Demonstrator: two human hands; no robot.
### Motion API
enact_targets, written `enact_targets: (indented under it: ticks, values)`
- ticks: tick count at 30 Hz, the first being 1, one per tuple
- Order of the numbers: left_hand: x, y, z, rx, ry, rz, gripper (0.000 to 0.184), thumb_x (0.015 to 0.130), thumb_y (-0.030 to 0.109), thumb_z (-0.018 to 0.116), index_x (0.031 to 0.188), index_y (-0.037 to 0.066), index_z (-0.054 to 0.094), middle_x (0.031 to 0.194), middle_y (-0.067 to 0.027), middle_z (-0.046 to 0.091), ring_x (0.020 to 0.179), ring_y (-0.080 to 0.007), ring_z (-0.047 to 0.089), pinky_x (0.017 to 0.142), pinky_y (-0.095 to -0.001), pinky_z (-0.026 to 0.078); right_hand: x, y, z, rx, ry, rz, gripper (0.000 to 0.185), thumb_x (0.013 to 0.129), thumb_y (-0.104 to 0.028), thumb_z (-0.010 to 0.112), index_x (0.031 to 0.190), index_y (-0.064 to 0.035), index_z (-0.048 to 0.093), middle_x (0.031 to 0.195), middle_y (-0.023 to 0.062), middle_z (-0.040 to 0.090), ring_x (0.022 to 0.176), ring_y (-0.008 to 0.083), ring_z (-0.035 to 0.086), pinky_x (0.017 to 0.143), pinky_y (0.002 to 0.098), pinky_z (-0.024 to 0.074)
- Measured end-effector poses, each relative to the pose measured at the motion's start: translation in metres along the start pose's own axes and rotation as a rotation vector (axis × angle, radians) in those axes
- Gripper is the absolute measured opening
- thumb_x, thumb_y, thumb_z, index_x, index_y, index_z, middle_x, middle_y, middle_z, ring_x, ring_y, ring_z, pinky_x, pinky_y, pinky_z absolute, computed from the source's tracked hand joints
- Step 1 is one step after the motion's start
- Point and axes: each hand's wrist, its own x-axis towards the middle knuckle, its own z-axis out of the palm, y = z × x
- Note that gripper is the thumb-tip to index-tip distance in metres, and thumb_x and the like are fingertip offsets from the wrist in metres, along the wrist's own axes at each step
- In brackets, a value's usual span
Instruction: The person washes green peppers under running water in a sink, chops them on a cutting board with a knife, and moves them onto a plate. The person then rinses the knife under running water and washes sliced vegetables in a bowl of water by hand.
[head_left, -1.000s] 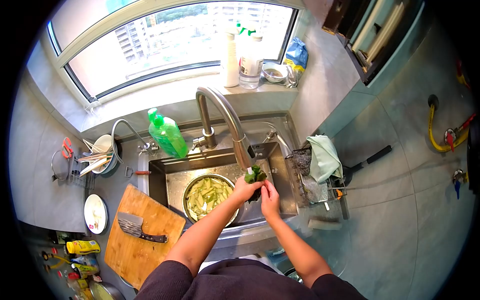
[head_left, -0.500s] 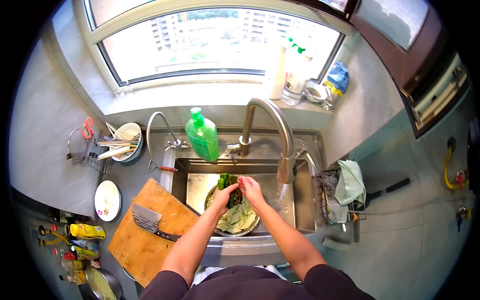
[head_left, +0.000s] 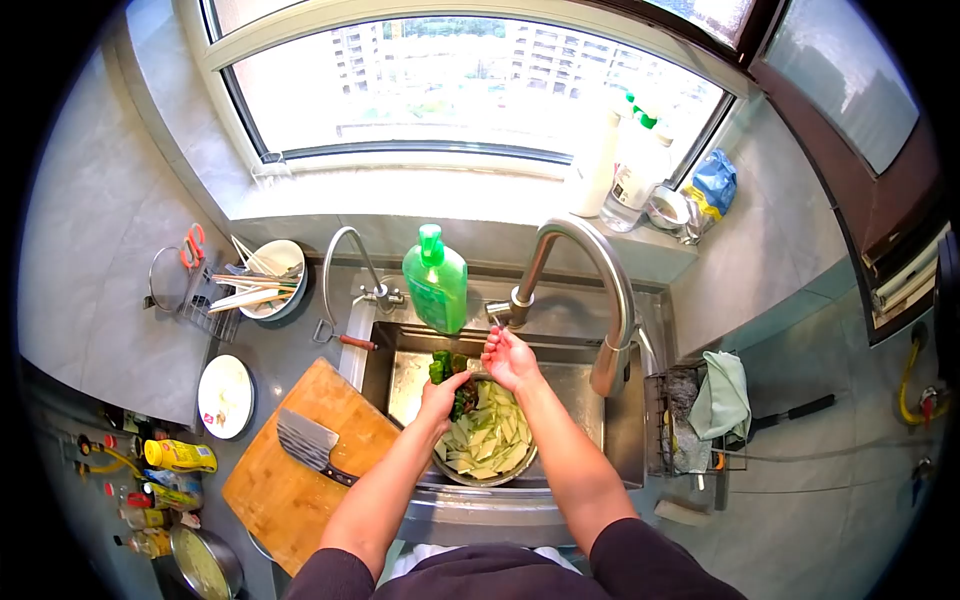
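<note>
My left hand is closed around a bunch of green and dark vegetables, held over the left rim of a round metal bowl. Their exact kind is hard to make out. Pale green vegetable slices fill the bowl, which sits in the steel sink. My right hand is raised at the back of the sink, fingers curled, fingertips at the small lever of the large faucet. No stream shows under the faucet's spout.
Left of the sink lies a wooden cutting board with a cleaver on it. A green soap bottle stands behind the sink. A white plate and a bowl of chopsticks are farther left; a wire rack hangs right.
My right hand has left the vegetables and moved up to the faucet lever. The water stream has stopped. My left hand keeps the vegetables; more slices in the bowl show.
</note>
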Motion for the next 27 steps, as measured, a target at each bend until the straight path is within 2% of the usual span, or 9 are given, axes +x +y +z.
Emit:
enact_targets:
  ticks: [3, 6, 11, 12, 13, 16, 19, 24, 27]
  values:
    - [-0.002, -0.012, 0.011, 0.013, -0.035, -0.009, 0.023, 0.080, 0.009, 0.072, 0.101, 0.004, 0.064, 0.087, -0.0049, 0.067, 0.073, -0.0166, 0.064, 0.065, -0.0308, 0.053, -0.039, 0.010, 0.004, -0.573, 0.150, -0.109, 0.039, 0.100, -0.041, 0.045, 0.121, -0.0105, 0.057, 0.115, 0.0045, 0.062, 0.103, 0.0169, 0.056, 0.085, 0.0360, 0.0448]
    - [0.007, -0.040, 0.025, 0.344, -0.101, 0.096, 0.035, 0.076, 0.019, 0.076, 0.106, 0.005, 0.065, 0.092, -0.0062, 0.070, 0.079, -0.0155, 0.065, 0.072, -0.0315, 0.053, -0.065, 0.017, -0.048, -1.104, 0.140, -0.336, 0.043, 0.099, -0.043, 0.047, 0.131, -0.0150, 0.051, 0.125, 0.0023, 0.058, 0.109, 0.0160, 0.054, 0.086, 0.0347, 0.0421]
    - [-0.043, -0.051, 0.084, 1.447, -0.220, 0.761, 0.047, 0.069, 0.029, 0.076, 0.110, 0.009, 0.066, 0.095, -0.0144, 0.070, 0.084, -0.0238, 0.067, 0.079, -0.0352, 0.051, -0.155, 0.016, -0.117, -0.951, 0.421, -0.540, 0.044, 0.099, -0.042, 0.047, 0.134, -0.0157, 0.049, 0.124, 0.0019, 0.058, 0.107, 0.0153, 0.055, 0.080, 0.0290, 0.0440]
    - [-0.044, -0.057, 0.090, 1.602, -0.263, 0.606, 0.048, 0.068, 0.032, 0.076, 0.110, 0.010, 0.067, 0.097, -0.0148, 0.070, 0.089, -0.0259, 0.067, 0.081, -0.0368, 0.051, -0.173, 0.013, -0.127, -0.939, 0.517, -0.344, 0.045, 0.099, -0.043, 0.046, 0.134, -0.0144, 0.049, 0.124, 0.0028, 0.058, 0.106, 0.0160, 0.056, 0.080, 0.0293, 0.0447]
    - [-0.039, -0.067, 0.090, 1.498, -0.316, 0.421, 0.048, 0.068, 0.032, 0.076, 0.110, 0.011, 0.067, 0.098, -0.0149, 0.070, 0.090, -0.0263, 0.067, 0.082, -0.0364, 0.051, -0.187, 0.012, -0.129, -0.923, 0.606, -0.149, 0.047, 0.099, -0.044, 0.045, 0.134, -0.0131, 0.048, 0.123, 0.0037, 0.058, 0.105, 0.0168, 0.056, 0.079, 0.0295, 0.0454]
    - [-0.045, -0.085, 0.083, 1.007, -0.353, -0.003, 0.050, 0.068, 0.035, 0.076, 0.110, 0.010, 0.068, 0.101, -0.0144, 0.070, 0.092, -0.0272, 0.067, 0.084, -0.0349, 0.051, -0.203, 0.026, -0.138, -1.026, 0.484, -0.095, 0.048, 0.100, -0.044, 0.044, 0.134, -0.0104, 0.047, 0.121, 0.0055, 0.058, 0.101, 0.0183, 0.059, 0.079, 0.0316, 0.0477]
    - [-0.071, -0.085, 0.061, 1.133, -0.192, 0.206, 0.053, 0.067, 0.036, 0.077, 0.111, 0.007, 0.067, 0.099, -0.0143, 0.070, 0.090, -0.0251, 0.067, 0.083, -0.0343, 0.051, -0.199, 0.047, -0.122, -1.001, 0.341, -0.082, 0.048, 0.101, -0.044, 0.042, 0.133, -0.0092, 0.047, 0.118, 0.0056, 0.059, 0.096, 0.0187, 0.061, 0.079, 0.0339, 0.0497]
    - [-0.097, -0.082, -0.039, 0.666, 0.067, 0.264, 0.052, 0.069, 0.034, 0.078, 0.111, 0.005, 0.065, 0.096, -0.0129, 0.070, 0.087, -0.0204, 0.066, 0.080, -0.0324, 0.052, -0.183, 0.101, -0.074, -1.172, 0.018, -0.047, 0.046, 0.100, -0.032, 0.050, 0.141, -0.0112, 0.043, 0.114, 0.0020, 0.058, 0.092, 0.0121, 0.058, 0.076, 0.0266, 0.0505]
    - [-0.150, -0.033, -0.098, 0.399, 0.241, 0.231, 0.041, 0.072, 0.021, 0.079, 0.107, 0.004, 0.065, 0.092, -0.0062, 0.070, 0.080, -0.0143, 0.065, 0.074, -0.0305, 0.053, -0.171, 0.145, -0.035, -1.399, -0.284, -0.318, 0.055, 0.092, -0.022, 0.061, 0.141, -0.0058, 0.042, 0.116, 0.0120, 0.061, 0.090, 0.0172, 0.061, 0.076, 0.0280, 0.0501]
